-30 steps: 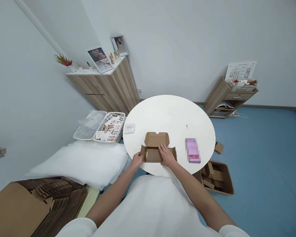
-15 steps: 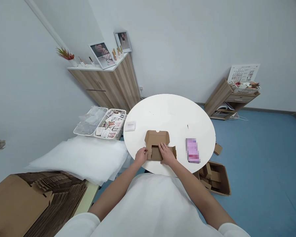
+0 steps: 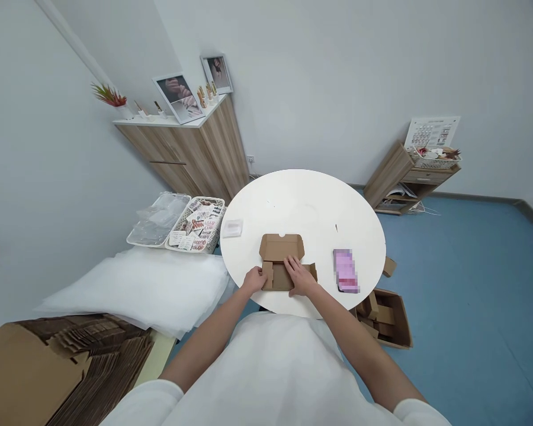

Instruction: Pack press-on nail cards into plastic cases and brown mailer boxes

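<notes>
The brown cardboard mailer box (image 3: 281, 265) lies on the near part of the round white table (image 3: 302, 189), just in front of the person. It seems the step in hand is the folding of its side walls. The left hand (image 3: 254, 279) has its fingers bent against the raised left flap; if they pinch it or only push it is too small to tell. The right hand (image 3: 300, 278) lies flat with the fingers spread and presses the bottom down. The right flap lies outward, so raising it would need the bottom held firm from the other side. The long axis of the box runs left to right, and its open lid points away from the person. A purple flat packet (image 3: 346, 270) lies near on the right.
</notes>
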The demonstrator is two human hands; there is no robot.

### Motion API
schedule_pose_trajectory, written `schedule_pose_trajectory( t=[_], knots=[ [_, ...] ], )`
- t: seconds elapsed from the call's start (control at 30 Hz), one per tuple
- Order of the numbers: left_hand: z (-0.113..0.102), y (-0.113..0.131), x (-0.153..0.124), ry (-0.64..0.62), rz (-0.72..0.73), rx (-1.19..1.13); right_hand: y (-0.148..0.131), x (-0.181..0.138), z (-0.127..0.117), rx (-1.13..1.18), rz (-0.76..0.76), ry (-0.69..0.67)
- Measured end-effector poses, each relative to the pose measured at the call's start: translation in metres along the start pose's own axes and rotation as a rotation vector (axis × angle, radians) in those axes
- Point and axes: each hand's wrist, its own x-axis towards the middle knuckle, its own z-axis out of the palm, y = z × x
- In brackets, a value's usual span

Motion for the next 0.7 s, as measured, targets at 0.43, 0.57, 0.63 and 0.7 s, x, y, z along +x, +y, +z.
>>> schedule_pose_trajectory(
  t=[0.43, 0.57, 0.63, 0.7],
  knots=[
    [-0.005, 0.003, 0.013, -0.006, 0.003, 0.092, -0.001, 0.0, 0.002, -0.054, -0.018, 0.004],
    [-0.005, 0.006, 0.012, 0.014, 0.028, 0.134, 0.002, 0.0, 0.001, -0.046, -0.044, 0.006],
    [-0.003, 0.01, 0.01, 0.035, 0.046, 0.156, 0.004, 0.0, -0.001, -0.045, -0.047, 0.007],
    [-0.001, 0.014, 0.009, 0.058, 0.053, 0.173, 0.005, -0.001, -0.003, -0.051, -0.044, 0.007]
  ],
)
